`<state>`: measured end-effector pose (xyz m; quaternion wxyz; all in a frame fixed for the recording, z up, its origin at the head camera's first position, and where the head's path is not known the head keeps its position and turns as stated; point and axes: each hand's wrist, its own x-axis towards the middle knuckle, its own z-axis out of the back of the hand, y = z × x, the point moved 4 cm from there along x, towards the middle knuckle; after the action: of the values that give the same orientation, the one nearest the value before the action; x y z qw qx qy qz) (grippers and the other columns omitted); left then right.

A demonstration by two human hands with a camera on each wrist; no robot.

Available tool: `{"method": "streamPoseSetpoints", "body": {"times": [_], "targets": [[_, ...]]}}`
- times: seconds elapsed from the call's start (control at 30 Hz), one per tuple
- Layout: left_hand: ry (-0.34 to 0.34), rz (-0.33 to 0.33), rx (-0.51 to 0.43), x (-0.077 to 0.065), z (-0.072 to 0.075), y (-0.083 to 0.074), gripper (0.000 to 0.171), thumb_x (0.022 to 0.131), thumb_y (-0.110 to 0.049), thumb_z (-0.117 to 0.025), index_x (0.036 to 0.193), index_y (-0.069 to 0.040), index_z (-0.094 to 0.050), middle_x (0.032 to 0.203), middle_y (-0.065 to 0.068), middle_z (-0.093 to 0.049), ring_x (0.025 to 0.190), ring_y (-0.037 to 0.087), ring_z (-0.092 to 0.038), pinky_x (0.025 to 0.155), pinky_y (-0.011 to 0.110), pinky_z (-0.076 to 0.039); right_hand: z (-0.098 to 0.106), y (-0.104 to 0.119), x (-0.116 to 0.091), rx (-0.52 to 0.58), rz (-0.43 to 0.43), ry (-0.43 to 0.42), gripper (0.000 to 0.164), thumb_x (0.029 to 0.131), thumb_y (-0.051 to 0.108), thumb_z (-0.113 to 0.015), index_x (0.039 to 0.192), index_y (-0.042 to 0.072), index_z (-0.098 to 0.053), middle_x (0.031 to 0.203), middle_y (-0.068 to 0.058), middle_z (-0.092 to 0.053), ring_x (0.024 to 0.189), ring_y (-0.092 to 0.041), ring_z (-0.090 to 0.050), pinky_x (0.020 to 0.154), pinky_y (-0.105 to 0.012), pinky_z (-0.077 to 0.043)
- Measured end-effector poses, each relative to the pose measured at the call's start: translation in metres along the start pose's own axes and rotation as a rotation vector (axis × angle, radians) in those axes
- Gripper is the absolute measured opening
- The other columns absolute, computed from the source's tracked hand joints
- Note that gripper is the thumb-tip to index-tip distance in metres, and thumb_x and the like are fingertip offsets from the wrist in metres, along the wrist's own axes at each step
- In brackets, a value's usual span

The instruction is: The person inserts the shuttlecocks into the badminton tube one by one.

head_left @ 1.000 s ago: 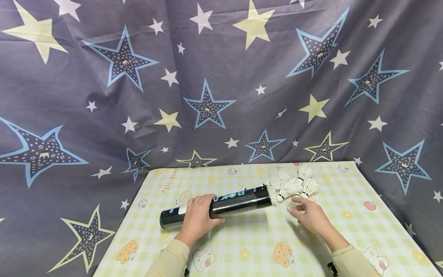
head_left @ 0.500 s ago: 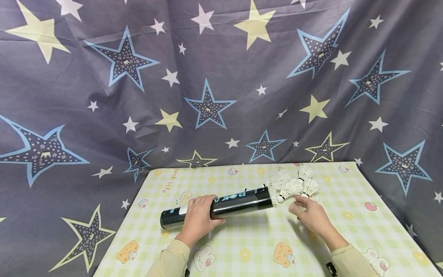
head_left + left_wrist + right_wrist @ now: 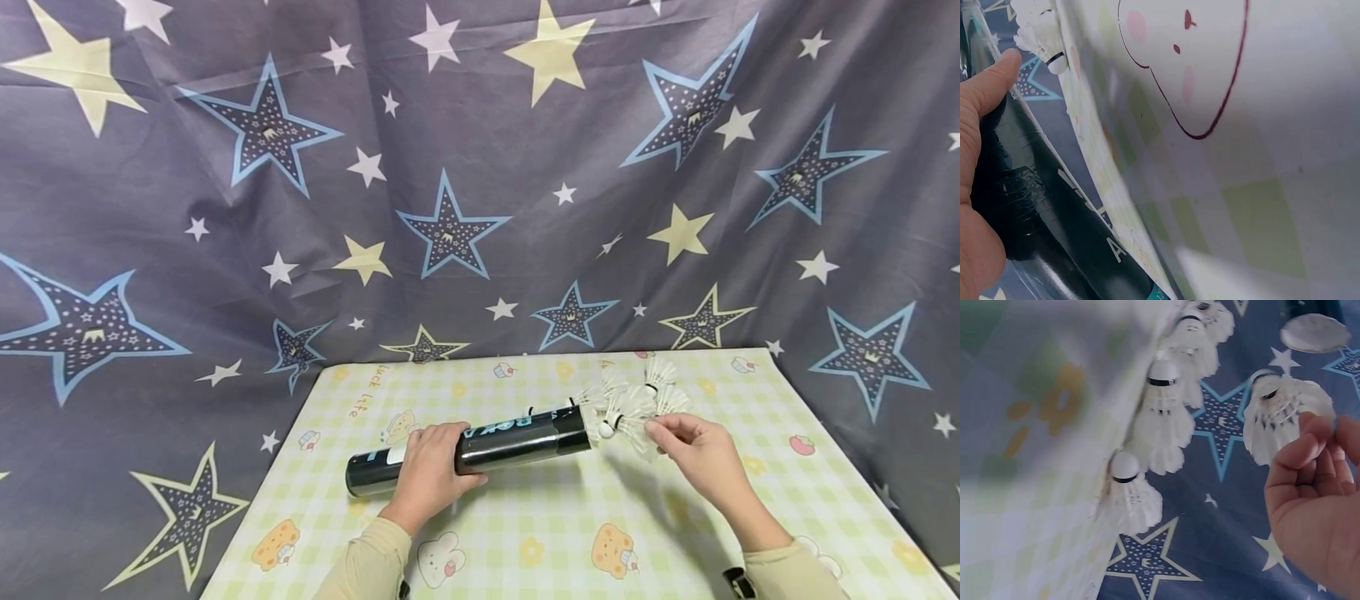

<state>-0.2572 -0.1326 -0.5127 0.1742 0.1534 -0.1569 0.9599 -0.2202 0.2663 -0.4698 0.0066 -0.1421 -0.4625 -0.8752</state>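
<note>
My left hand (image 3: 431, 475) grips a long black shuttlecock tube (image 3: 517, 442) around its middle, the tube lying slantwise with its right end raised. Whitish material shows at that right end. The left wrist view has the left hand (image 3: 979, 125) wrapped along the tube (image 3: 1047, 187). Between thumb and fingers, my right hand (image 3: 701, 462) pinches a white feather shuttlecock (image 3: 636, 432) by its skirt. Its cork faces left, close to the tube's end. From the right wrist, the held shuttlecock (image 3: 1285, 412) appears apart from the others, just short of the tube's end (image 3: 1315, 332).
Several loose shuttlecocks (image 3: 660, 375) lie bunched on the table behind the held one; the right wrist view shows them in a row, the nearest shuttlecock (image 3: 1129, 497) lowest. The checked tablecloth (image 3: 525, 508) reaches back to a grey star-patterned curtain (image 3: 480, 183).
My right hand has picked a shuttlecock from the bunch and drawn back slightly to the right, its cork turned toward the tube. The left hand and tube have stayed put.
</note>
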Motion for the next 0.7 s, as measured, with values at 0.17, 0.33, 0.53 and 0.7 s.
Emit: {"method": "streamPoseSetpoints", "body": {"times": [0.17,0.33,0.53,0.7], "targets": [[0.01,0.0,-0.006,0.0,0.0,-0.001,0.091,0.069,-0.053,-0.099,0.144,-0.014,-0.063,0.134,0.004,-0.073,0.121,0.028,-0.067,0.103,0.05,-0.044,-0.003,0.013,-0.001,0.096,0.065,0.028,0.016,0.097,0.022,-0.081,0.107,0.009,-0.081,0.089,-0.002,-0.082,0.071,-0.001,-0.067,0.063,-0.021,-0.053],[0.011,0.015,-0.018,0.001,0.001,-0.001,0.092,0.069,-0.053,-0.099,0.144,-0.015,-0.062,0.135,0.005,-0.073,0.122,0.028,-0.067,0.104,0.05,-0.044,-0.012,0.021,-0.001,0.157,0.136,0.062,0.009,0.095,0.013,-0.082,0.104,0.01,-0.08,0.087,-0.003,-0.08,0.068,-0.004,-0.066,0.059,-0.023,-0.052],[0.005,0.026,-0.041,0.002,0.003,-0.003,0.092,0.069,-0.052,-0.1,0.144,-0.013,-0.063,0.136,0.007,-0.073,0.125,0.03,-0.067,0.105,0.051,-0.044,-0.016,0.023,-0.001,0.154,0.186,0.067,0.012,0.094,0.007,-0.081,0.106,0.007,-0.077,0.085,-0.005,-0.08,0.067,-0.001,-0.063,0.06,-0.022,-0.051],[0.001,0.004,-0.027,0.002,0.003,-0.006,0.092,0.069,-0.052,-0.1,0.143,-0.014,-0.063,0.135,0.005,-0.073,0.123,0.028,-0.067,0.105,0.05,-0.044,-0.021,0.025,-0.001,0.191,0.215,0.081,0.025,0.094,0.005,-0.08,0.119,0.006,-0.073,0.09,-0.01,-0.082,0.069,0.0,-0.063,0.06,-0.022,-0.05]]}}
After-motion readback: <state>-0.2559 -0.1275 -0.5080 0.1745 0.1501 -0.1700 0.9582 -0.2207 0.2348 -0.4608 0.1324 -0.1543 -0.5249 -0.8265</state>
